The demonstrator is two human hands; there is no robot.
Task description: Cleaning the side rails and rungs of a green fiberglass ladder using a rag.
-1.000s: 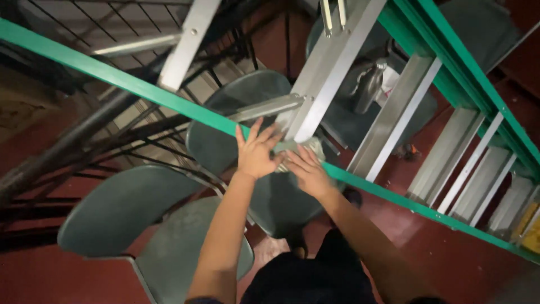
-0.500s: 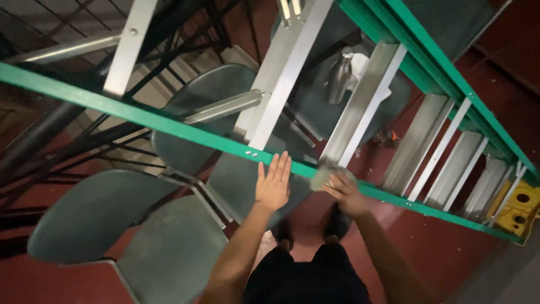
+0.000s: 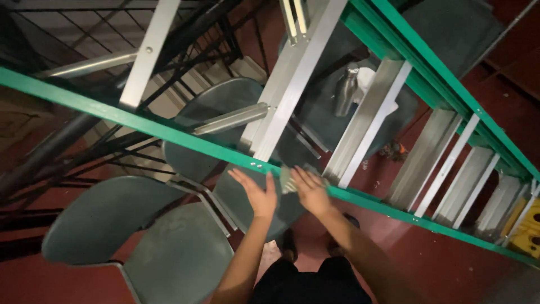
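A green stepladder rail (image 3: 169,132) runs across the view, with aluminium steps (image 3: 365,124) above it. My left hand (image 3: 256,194) is flat and open, fingers spread, just below the rail and holding nothing. Beside it to the right, my right hand (image 3: 311,192) reaches up to the same rail. A small pale grey pad (image 3: 287,180) sits at its thumb and fingertips against the rail's lower edge. The grip on the pad is blurred.
Several grey plastic chairs (image 3: 169,247) stand on the dark red floor below. A metal bottle (image 3: 346,93) and a white cloth (image 3: 368,79) rest on a farther chair. Black metal railings (image 3: 67,146) fill the left. A yellow object (image 3: 529,225) lies at the right edge.
The view has swung, so the rail now crosses higher up. Both hands have slid along it, and the right hand has come back close to the left, with the grey pad between them.
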